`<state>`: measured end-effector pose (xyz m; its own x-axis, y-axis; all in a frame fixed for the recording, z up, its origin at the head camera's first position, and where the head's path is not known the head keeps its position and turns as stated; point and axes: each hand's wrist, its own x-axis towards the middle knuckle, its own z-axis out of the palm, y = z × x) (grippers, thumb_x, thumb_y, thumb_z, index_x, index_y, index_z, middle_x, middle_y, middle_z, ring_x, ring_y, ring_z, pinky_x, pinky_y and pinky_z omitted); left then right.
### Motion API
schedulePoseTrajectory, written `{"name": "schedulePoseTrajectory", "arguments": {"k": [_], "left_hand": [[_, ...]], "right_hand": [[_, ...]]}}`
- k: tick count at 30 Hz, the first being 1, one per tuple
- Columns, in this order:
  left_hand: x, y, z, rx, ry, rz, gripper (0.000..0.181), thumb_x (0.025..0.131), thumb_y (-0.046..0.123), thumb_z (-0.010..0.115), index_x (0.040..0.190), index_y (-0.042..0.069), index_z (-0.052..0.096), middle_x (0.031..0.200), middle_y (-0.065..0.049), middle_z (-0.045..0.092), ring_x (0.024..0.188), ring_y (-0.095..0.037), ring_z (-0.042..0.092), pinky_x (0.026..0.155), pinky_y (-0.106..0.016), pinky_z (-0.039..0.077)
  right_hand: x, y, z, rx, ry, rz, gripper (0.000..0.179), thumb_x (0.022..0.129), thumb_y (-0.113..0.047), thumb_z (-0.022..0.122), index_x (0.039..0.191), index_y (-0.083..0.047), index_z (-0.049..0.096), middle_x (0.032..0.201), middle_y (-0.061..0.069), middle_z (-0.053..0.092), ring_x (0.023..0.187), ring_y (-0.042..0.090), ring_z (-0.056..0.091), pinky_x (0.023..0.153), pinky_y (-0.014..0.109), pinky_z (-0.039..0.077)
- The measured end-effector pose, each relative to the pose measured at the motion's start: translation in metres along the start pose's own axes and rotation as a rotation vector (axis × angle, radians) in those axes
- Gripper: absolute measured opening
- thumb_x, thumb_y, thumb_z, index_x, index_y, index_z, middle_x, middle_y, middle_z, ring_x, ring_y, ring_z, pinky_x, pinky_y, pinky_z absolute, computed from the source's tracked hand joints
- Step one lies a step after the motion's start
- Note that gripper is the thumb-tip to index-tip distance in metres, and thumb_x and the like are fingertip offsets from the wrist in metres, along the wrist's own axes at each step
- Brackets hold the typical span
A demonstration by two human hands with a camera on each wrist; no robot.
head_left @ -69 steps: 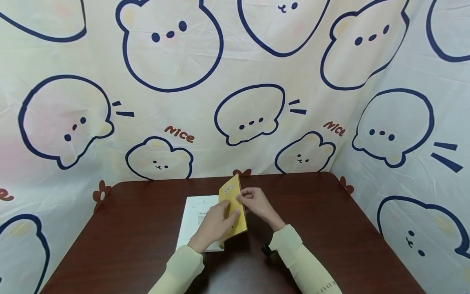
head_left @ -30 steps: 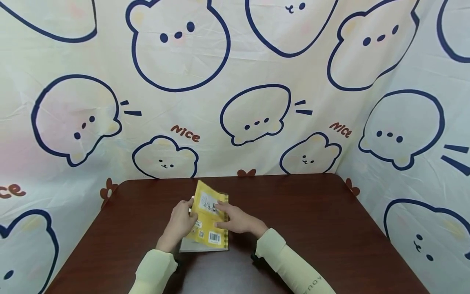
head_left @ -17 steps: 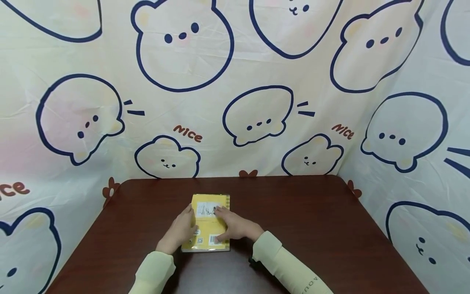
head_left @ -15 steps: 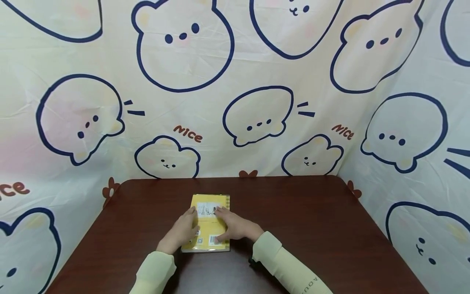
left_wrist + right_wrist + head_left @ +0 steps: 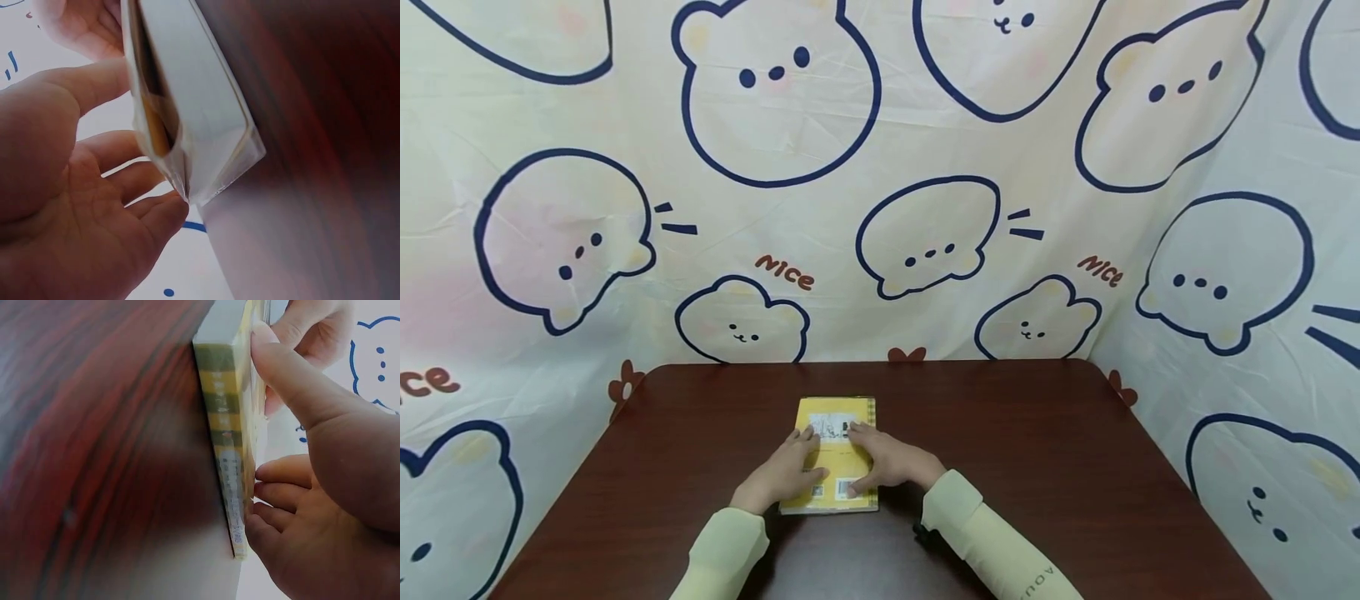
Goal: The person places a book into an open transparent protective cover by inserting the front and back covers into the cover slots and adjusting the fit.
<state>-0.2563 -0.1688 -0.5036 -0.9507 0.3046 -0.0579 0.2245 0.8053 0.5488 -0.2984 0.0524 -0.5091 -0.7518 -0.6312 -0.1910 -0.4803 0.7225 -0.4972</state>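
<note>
A yellow paperback book [image 5: 838, 460] lies closed on the table, its back cover with picture panel and barcode facing up. My left hand [image 5: 782, 473] rests on the cover's left side, fingers extended. On the right side of the cover rests my right hand [image 5: 897, 458], thumb near the barcode. From the left wrist, the white page block [image 5: 194, 75] shows under a clear plastic sleeve [image 5: 240, 162], with a gap beneath the upper cover. The striped yellow-and-green spine [image 5: 224, 419] faces the right wrist camera, and the right fingers [image 5: 284, 494] touch the cover.
The dark brown wooden table [image 5: 1037, 467] extends around the book on all sides. A cream cloth [image 5: 820, 225] printed with bear outlines hangs behind the table and along both sides.
The book was held up, turned and its yellow cover folded down until it lay closed. Since then both hands have stayed on it, and book and hands have shifted slightly right.
</note>
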Motion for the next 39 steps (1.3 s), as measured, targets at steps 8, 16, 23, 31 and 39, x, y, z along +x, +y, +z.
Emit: {"name": "schedulePoseTrajectory", "arguments": {"k": [8,16,23,31,39], "left_hand": [[0.006,0.016,0.006,0.001,-0.026,-0.011,0.065,0.095,0.024,0.073,0.146,-0.008,0.048,0.161,-0.028,0.031,0.15,-0.051,0.023,0.116,-0.065,0.029],[0.015,0.031,0.018,-0.018,-0.048,0.025,0.068,0.094,0.026,0.074,0.147,-0.008,0.047,0.162,-0.028,0.027,0.151,-0.051,0.02,0.116,-0.065,0.028],[0.024,0.045,0.028,-0.02,-0.068,0.042,0.07,0.094,0.03,0.074,0.148,-0.005,0.047,0.163,-0.027,0.027,0.152,-0.05,0.018,0.116,-0.066,0.027],[0.03,0.057,0.038,-0.013,-0.079,0.063,0.07,0.095,0.032,0.073,0.149,-0.004,0.047,0.162,-0.028,0.027,0.151,-0.052,0.018,0.117,-0.065,0.027],[0.035,0.064,0.044,-0.007,-0.078,0.081,0.07,0.095,0.033,0.072,0.148,-0.005,0.047,0.161,-0.031,0.027,0.15,-0.053,0.018,0.116,-0.065,0.028]], "right_hand": [[-0.011,0.016,-0.005,0.055,0.021,-0.006,0.099,0.082,-0.042,0.085,0.16,-0.01,0.033,0.169,0.006,0.022,0.157,0.024,0.016,0.124,0.045,0.026],[-0.026,0.034,-0.015,0.064,0.011,-0.001,0.101,0.082,-0.04,0.086,0.16,-0.008,0.031,0.17,0.007,0.021,0.157,0.026,0.016,0.124,0.048,0.025],[-0.037,0.049,-0.02,0.09,0.021,0.002,0.101,0.082,-0.038,0.087,0.16,-0.006,0.031,0.17,0.008,0.02,0.158,0.028,0.015,0.123,0.049,0.025],[-0.046,0.061,-0.025,0.109,0.03,0.024,0.103,0.081,-0.037,0.088,0.16,-0.005,0.029,0.17,0.009,0.019,0.157,0.029,0.015,0.123,0.051,0.024],[-0.051,0.069,-0.029,0.126,0.041,0.054,0.103,0.08,-0.035,0.088,0.16,-0.006,0.03,0.17,0.009,0.019,0.157,0.03,0.015,0.123,0.052,0.024]]}}
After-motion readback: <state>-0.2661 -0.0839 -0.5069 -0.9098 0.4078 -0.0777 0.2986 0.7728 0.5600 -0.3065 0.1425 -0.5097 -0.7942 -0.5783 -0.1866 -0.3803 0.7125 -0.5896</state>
